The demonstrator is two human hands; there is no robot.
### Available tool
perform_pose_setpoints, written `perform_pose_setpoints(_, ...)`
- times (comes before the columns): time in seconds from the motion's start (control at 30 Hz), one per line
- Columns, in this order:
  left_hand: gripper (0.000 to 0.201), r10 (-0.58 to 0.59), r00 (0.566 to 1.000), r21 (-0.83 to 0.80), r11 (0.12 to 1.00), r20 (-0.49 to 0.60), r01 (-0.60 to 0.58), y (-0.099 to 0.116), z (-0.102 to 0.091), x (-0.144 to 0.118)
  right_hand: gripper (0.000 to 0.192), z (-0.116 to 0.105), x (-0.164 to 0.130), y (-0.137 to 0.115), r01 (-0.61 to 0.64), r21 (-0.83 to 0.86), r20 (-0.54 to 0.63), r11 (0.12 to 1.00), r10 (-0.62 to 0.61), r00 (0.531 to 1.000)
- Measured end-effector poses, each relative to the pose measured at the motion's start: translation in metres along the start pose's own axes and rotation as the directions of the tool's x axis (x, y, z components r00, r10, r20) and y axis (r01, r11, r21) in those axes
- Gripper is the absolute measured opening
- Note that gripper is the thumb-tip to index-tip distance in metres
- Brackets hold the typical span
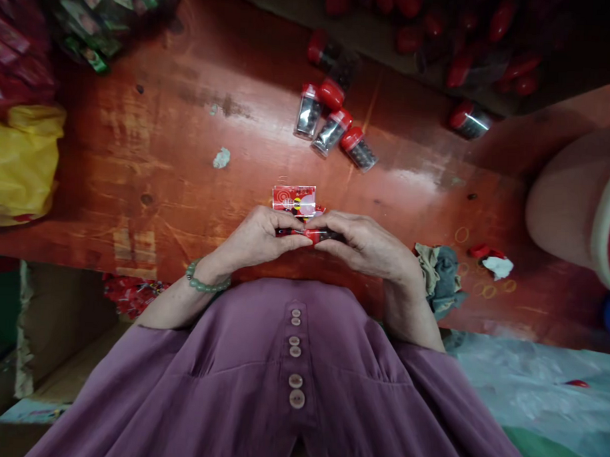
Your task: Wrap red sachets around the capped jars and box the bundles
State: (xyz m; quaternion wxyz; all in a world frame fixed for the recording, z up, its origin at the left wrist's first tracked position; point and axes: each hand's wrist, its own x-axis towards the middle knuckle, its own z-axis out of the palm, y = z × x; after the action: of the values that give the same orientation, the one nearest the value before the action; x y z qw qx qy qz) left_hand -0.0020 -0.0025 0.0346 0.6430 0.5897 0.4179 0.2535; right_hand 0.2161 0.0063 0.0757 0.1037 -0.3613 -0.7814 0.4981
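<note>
At the table's near edge, my right hand [367, 247] is closed around a small red-capped jar [312, 236] with dark contents, lying sideways. My left hand [254, 239] meets it from the other side, thumb and fingers pinched on the jar's red end and a strip of red-and-black printed wrapper. The fingers hide much of both. Just beyond the fingertips lies a shiny red printed wrapper [293, 199]. Farther up the table, several similar jars lie loosely grouped, among them a clear jar with a red cap [331, 133].
A lone jar [469, 121] lies at the upper right, near a large pale bucket [561, 197]. Crumpled cloth [439, 276] and rubber bands [487, 289] are right of my arm. A yellow bag [22, 165] stands left; a box of red-capped jars [462, 34] is behind.
</note>
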Motion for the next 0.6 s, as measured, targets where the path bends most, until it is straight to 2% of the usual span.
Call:
perform_pose_setpoints(0.17,0.019,-0.044,0.999,-0.032,0.999,0.013,0.044,0.005,0.004,0.002,0.021,0.002,0.0,0.002,-0.044,0.096,-0.018,0.994,0.046,0.999)
perform_pose_setpoints(0.27,0.019,-0.066,0.996,-0.055,0.997,-0.064,0.062,0.008,0.0,0.001,0.02,0.004,-0.002,0.006,-0.072,0.225,-0.092,0.972,0.094,0.991)
perform_pose_setpoints(0.33,0.029,-0.092,0.98,-0.185,0.981,-0.175,0.059,0.009,-0.002,-0.003,0.021,0.008,-0.003,0.009,-0.074,0.366,-0.171,0.928,0.145,0.975)
perform_pose_setpoints(0.4,0.041,-0.122,0.961,-0.39,0.921,-0.249,0.016,0.008,-0.001,-0.006,0.024,0.014,-0.002,0.012,-0.072,0.517,-0.234,0.853,0.222,0.947)
perform_pose_setpoints(0.5,0.04,-0.163,0.957,-0.607,0.794,-0.241,-0.018,0.005,0.009,-0.008,0.03,0.024,0.002,0.015,-0.057,0.657,-0.264,0.752,0.301,0.916)
perform_pose_setpoints(0.6,0.032,-0.25,0.927,-0.683,0.73,-0.28,-0.01,0.003,0.023,-0.004,0.033,0.033,0.009,0.015,-0.029,0.7,-0.268,0.714,0.3,0.915)
